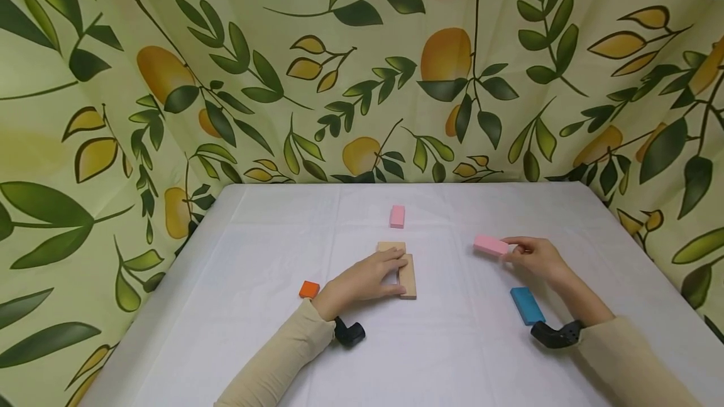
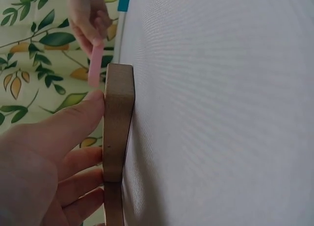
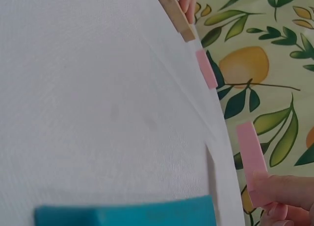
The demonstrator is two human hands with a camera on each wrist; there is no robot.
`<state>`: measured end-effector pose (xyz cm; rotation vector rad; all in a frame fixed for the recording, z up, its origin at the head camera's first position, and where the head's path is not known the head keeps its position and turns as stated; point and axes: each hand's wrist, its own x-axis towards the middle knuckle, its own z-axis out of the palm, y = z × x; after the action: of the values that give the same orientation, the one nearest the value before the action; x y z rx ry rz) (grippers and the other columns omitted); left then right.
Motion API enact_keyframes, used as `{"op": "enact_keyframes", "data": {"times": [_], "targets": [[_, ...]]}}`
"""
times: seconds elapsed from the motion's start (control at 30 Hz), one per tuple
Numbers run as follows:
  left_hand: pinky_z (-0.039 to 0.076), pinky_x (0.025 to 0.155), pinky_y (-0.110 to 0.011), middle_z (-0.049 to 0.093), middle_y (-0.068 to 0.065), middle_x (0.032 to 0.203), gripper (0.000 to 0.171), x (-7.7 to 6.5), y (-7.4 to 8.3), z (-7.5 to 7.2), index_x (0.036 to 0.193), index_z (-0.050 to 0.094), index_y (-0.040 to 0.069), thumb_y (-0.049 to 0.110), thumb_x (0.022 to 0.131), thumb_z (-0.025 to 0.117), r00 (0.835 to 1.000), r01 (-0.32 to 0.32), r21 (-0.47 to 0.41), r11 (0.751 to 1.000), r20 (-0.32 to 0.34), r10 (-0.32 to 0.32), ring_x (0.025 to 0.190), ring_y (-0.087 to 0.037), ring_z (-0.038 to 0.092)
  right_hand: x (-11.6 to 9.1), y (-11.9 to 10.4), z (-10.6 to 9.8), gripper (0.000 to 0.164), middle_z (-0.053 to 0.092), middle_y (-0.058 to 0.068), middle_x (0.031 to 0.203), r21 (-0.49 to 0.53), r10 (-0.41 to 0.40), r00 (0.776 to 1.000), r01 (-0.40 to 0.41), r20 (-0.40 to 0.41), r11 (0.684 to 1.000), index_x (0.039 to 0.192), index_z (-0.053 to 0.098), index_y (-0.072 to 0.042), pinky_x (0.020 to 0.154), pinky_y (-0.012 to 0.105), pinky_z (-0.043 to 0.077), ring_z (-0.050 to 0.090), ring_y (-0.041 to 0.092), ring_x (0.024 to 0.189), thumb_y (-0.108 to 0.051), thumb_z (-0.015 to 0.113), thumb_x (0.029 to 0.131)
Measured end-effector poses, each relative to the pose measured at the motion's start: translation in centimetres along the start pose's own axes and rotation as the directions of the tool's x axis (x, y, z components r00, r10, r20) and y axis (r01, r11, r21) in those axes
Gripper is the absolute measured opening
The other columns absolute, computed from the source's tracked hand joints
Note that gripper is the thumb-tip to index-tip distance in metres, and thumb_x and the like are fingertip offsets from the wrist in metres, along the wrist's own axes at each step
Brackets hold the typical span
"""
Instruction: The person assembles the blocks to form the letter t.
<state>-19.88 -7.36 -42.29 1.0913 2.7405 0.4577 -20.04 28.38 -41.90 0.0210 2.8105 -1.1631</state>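
Observation:
My left hand (image 1: 367,275) rests its spread fingertips and thumb on two plain wooden blocks lying end to end, slightly offset. The nearer wooden block (image 1: 408,281) shows most of its top in the head view, while the farther wooden block (image 1: 391,246) is partly covered by the fingers. On the right, my right hand (image 1: 534,258) pinches one end of a pink block (image 1: 489,245) between thumb and fingers. The right wrist view shows this pink block (image 3: 251,155) held above the table. A blue block (image 1: 527,306) lies on the cloth below the right hand.
Another pink block (image 1: 398,217) lies farther back, beyond the wooden blocks. An orange block (image 1: 309,289) sits beside the left wrist, partly hidden. The white cloth-covered table (image 1: 283,231) ends at a leaf-and-fruit-patterned curtain (image 1: 317,112).

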Motion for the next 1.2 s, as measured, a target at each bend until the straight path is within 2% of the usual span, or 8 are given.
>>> {"op": "enact_keyframes", "data": {"times": [0.47,0.9,1.2], "targets": [[0.033,0.119,-0.038,0.039,-0.004,0.156,0.06,0.0,0.0,-0.1,0.141,0.049,0.012,0.04,0.091,0.064,1.0,0.007,-0.019,1.0,0.007,-0.007,0.147,-0.021,0.034,0.0,-0.8,0.9,0.047,0.05,-0.001,0.073,0.029,-0.017,1.0,0.017,0.016,0.999,0.127,0.056,0.008,0.055,0.022,0.034,0.042,0.01,0.068,-0.016,0.068,0.088],[0.032,0.12,-0.039,0.039,-0.004,0.156,0.06,0.0,0.1,-0.2,0.142,0.049,0.013,0.039,0.09,0.065,0.999,0.025,-0.061,0.998,0.023,-0.024,0.148,-0.021,0.033,0.1,-1.6,1.9,0.048,0.049,-0.002,0.071,0.071,0.015,0.999,-0.017,0.029,0.997,0.127,0.057,0.007,0.053,0.022,0.034,0.042,0.01,0.069,-0.016,0.069,0.087],[0.033,0.119,-0.039,0.039,-0.004,0.156,0.06,0.0,0.0,-0.1,0.142,0.049,0.013,0.038,0.091,0.065,0.999,0.029,-0.059,0.998,0.02,-0.028,0.147,-0.021,0.034,0.3,-2.0,2.4,0.046,0.049,-0.002,0.072,0.091,0.001,0.999,-0.005,0.041,0.996,0.127,0.057,0.006,0.053,0.022,0.034,0.042,0.01,0.068,-0.015,0.067,0.087]]}}
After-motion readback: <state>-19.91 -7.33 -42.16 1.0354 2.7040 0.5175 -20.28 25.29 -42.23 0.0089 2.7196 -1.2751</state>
